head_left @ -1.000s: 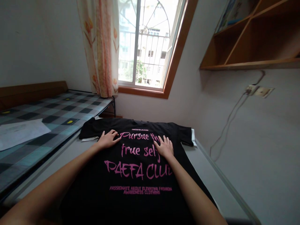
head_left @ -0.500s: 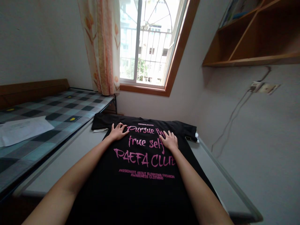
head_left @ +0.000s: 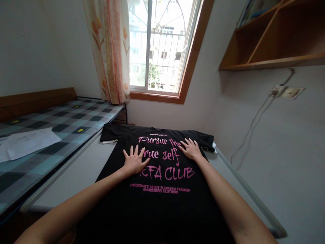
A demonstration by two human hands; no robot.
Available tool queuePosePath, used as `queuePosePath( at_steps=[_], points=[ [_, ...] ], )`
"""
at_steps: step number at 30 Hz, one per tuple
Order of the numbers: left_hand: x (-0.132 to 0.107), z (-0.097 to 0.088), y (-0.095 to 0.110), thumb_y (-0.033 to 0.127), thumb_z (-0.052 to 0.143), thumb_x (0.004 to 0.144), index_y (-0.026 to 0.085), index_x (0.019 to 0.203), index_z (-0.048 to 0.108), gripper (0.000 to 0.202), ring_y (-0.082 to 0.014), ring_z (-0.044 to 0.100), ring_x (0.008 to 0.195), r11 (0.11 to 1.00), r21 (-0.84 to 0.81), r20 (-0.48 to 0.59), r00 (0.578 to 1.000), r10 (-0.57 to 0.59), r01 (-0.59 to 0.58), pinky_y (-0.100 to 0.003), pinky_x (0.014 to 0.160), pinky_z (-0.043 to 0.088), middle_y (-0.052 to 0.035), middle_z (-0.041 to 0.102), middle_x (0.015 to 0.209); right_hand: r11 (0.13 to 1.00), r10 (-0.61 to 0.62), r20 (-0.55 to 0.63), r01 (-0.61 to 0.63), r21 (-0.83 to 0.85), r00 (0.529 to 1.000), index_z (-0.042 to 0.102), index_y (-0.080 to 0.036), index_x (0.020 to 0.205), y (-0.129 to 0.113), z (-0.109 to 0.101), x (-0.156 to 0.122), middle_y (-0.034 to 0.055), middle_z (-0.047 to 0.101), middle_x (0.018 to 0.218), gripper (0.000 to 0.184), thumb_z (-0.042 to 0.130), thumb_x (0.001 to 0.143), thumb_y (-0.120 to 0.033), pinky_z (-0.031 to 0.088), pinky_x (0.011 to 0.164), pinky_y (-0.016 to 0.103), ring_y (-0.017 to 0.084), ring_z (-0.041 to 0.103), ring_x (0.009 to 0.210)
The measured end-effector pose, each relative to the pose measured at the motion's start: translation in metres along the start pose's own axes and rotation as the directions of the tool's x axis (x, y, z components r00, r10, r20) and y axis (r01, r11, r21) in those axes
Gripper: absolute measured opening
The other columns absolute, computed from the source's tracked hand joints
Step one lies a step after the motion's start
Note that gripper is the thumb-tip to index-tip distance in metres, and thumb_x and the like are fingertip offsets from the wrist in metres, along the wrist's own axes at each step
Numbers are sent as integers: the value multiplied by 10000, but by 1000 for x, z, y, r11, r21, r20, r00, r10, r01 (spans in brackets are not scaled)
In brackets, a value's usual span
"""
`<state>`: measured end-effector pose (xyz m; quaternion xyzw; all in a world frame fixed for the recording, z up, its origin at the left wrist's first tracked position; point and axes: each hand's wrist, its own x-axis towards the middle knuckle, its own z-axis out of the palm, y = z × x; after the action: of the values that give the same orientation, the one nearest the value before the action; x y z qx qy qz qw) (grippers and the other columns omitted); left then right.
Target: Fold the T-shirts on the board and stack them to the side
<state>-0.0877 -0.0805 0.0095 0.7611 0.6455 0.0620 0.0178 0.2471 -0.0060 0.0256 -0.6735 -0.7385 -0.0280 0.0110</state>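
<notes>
A black T-shirt (head_left: 162, 210) with pink lettering lies spread out, front up, its neck and sleeves toward the window. My left hand (head_left: 134, 161) rests on the left of the print with fingers spread, covering parts of the second and third lines of letters. On the upper right of the chest lies my right hand (head_left: 191, 149), fingers apart, beside the end of the top line. Neither hand grips the cloth. Under the shirt is a pale table (head_left: 68, 176). Something white peeks out beneath each sleeve.
To the left stands a bed with a checked cover (head_left: 93, 117), and papers (head_left: 33, 144) lie on it. A curtain (head_left: 111, 51) hangs beside the barred window. Wooden shelves (head_left: 264, 64) and a wall socket (head_left: 279, 90) with a dangling cable are on the right.
My left hand has slid down the shirt toward me and spread its fingers. My right hand has moved a little outward to the right. The shirt lies nearly the same.
</notes>
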Motion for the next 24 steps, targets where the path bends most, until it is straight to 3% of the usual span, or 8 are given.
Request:
queuePosePath(
  at_steps=[5, 11, 16, 20, 22, 24],
  points=[
    [10, -3, -5, 769, 238, 841, 282, 1515, 281, 832, -471, 105, 1434, 1000, -14, 29, 1000, -4, 4, -768, 1023, 81, -169, 182, 1589, 999, -35, 60, 35, -1, 998, 305, -289, 1511, 23, 7, 1, 66, 253, 1586, 675, 204, 942, -637, 141, 1165, 432, 266, 171, 1462],
    [29, -4, -19, 768, 232, 849, 279, 1524, 249, 833, -448, 97, 1444, 996, -16, 51, 994, 92, -91, -766, 1025, 88, -163, 158, 1595, 1000, 22, 45, -22, 3, 999, 303, -285, 1512, 18, 11, -7, 62, 255, 1586, 676, 192, 944, -634, 137, 1168, 438, 267, 178, 1460],
    [66, -10, -48, 757, 274, 856, 318, 1523, 225, 800, -421, 85, 1454, 971, -12, 108, 965, 237, -237, -733, 1053, 91, -131, 140, 1604, 992, 127, 31, -128, 5, 991, 304, -225, 1517, -4, 10, -36, 102, 253, 1582, 744, 156, 933, -662, 116, 1167, 452, 294, 160, 1461],
    [92, -20, -72, 667, 315, 905, 343, 1512, 248, 691, -359, 127, 1463, 911, 14, 144, 902, 406, -413, -642, 1107, 121, -98, 168, 1603, 983, 182, 36, -182, 10, 983, 271, -121, 1522, -34, 10, -73, 166, 223, 1580, 868, 76, 906, -700, 80, 1161, 493, 321, 98, 1468],
    [94, -23, -76, 625, 351, 917, 336, 1496, 303, 650, -320, 196, 1453, 875, 58, 113, 874, 473, -481, -568, 1133, 150, -97, 214, 1593, 986, 168, 38, -168, -3, 985, 281, -70, 1511, -46, 7, -89, 213, 243, 1562, 924, 68, 890, -720, 92, 1153, 502, 334, 136, 1459],
    [85, -26, -72, 573, 383, 927, 296, 1449, 418, 592, -296, 269, 1427, 866, 124, 28, 874, 484, -484, -496, 1134, 205, -108, 265, 1575, 991, 130, 7, -130, -33, 991, 358, -65, 1481, -50, 2, -97, 244, 336, 1511, 939, 89, 881, -735, 164, 1124, 511, 354, 254, 1414]
  ],
)
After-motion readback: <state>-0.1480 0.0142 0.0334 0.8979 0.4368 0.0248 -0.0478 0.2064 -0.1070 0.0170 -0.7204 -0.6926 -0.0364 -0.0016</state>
